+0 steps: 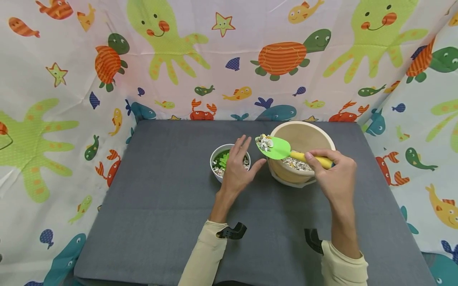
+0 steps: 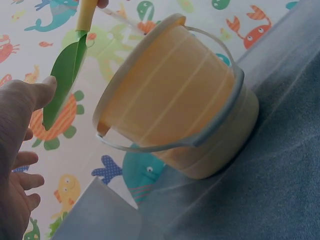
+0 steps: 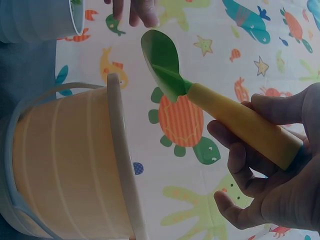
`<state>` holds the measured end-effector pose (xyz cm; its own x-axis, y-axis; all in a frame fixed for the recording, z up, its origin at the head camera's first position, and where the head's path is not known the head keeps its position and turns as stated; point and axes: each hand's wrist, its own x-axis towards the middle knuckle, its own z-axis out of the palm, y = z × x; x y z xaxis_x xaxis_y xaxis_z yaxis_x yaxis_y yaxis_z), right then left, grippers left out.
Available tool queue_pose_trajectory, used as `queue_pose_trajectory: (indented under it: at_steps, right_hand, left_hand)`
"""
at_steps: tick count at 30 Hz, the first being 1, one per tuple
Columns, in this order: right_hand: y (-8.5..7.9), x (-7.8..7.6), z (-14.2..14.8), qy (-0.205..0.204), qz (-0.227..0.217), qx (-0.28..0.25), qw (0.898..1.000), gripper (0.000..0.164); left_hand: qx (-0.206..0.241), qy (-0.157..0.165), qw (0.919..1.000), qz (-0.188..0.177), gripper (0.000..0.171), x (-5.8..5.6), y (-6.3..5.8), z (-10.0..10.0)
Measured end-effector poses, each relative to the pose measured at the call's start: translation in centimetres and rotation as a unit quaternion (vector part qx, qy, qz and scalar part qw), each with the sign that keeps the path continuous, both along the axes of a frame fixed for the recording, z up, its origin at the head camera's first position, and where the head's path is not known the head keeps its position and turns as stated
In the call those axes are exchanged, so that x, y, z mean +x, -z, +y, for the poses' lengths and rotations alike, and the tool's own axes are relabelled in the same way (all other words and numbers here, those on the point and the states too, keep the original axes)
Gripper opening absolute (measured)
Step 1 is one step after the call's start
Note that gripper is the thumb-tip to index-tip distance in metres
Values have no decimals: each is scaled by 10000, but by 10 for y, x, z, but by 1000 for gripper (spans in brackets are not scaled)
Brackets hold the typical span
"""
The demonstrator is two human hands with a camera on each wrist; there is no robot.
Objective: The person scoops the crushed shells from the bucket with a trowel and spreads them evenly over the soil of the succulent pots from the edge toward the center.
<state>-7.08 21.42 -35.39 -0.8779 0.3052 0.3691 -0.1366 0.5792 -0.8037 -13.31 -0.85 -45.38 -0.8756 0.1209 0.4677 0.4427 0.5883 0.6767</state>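
My right hand (image 1: 336, 174) grips the yellow handle of a small trowel (image 1: 280, 149) with a green blade. A heap of pale pebbles (image 1: 264, 142) lies on the blade's tip, held above the left rim of a cream bucket (image 1: 277, 169). More pebbles (image 1: 298, 163) cover the bucket's bottom. Fingers spread, my left hand (image 1: 236, 169) hovers over the right side of a white pot (image 1: 216, 174) and hides part of it. Inside the pot are a green plant (image 1: 223, 159) and pebbles. In the left wrist view the left thumb (image 2: 46, 92) overlaps the trowel blade (image 2: 65, 82).
A grey cloth-covered table (image 1: 157, 214) carries the pot and, to its right, the bucket. The bucket's handle (image 2: 220, 125) hangs down along its side. A curtain printed with sea animals (image 1: 214, 87) stands behind the table and along both sides.
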Motion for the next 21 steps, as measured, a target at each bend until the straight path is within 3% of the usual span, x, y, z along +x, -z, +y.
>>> queue_pose_trajectory:
  at_steps: [21]
  right_hand:
    - [2, -5, -14, -353, 3, 42, 9994, 17]
  left_hand:
    - [268, -187, 9995, 26, 76, 3, 7, -18]
